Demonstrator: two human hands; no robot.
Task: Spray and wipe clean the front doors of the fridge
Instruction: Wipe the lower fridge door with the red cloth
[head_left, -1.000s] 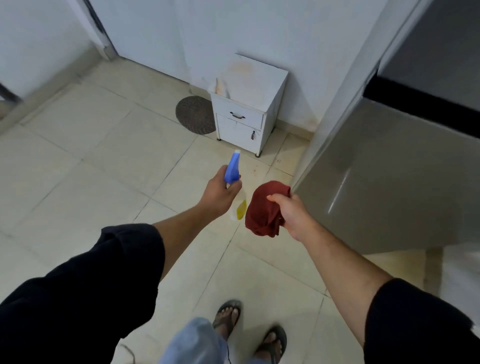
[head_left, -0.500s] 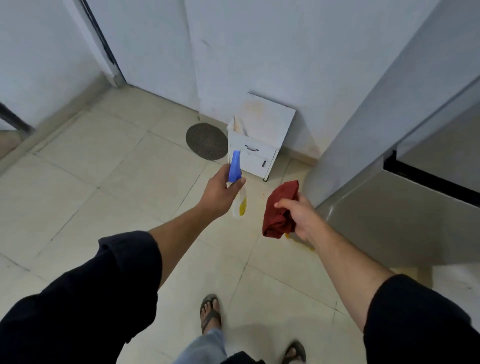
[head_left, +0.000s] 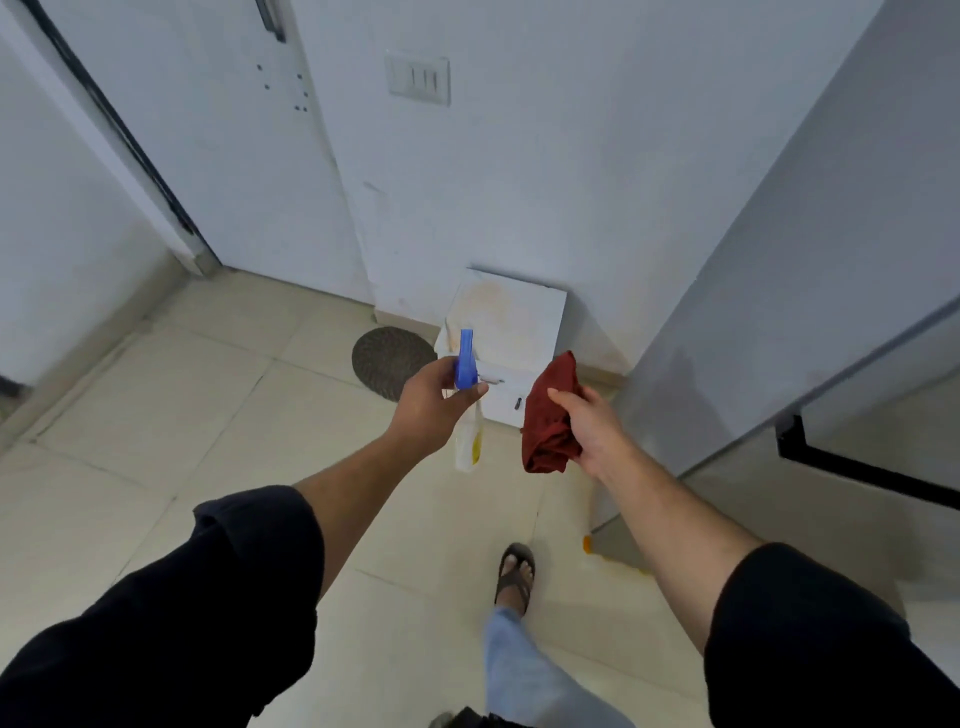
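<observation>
My left hand grips a spray bottle by its neck; the blue trigger head points up and the clear body with a little yellow liquid hangs below the fist. My right hand holds a bunched dark red cloth, just right of the bottle. The grey fridge fills the right side; its side panel faces me and its front doors, split by a black gap, run off the right edge. Both hands are left of the fridge and apart from it.
A small white drawer cabinet stands against the wall ahead, with a round dark mat on the tiled floor to its left. A white door and a wall switch lie beyond. My sandalled foot is stepping forward.
The view has tilted up and moved toward the wall and cabinet. Both hands kept their hold and rose slightly. The fridge front has slid toward the right edge.
</observation>
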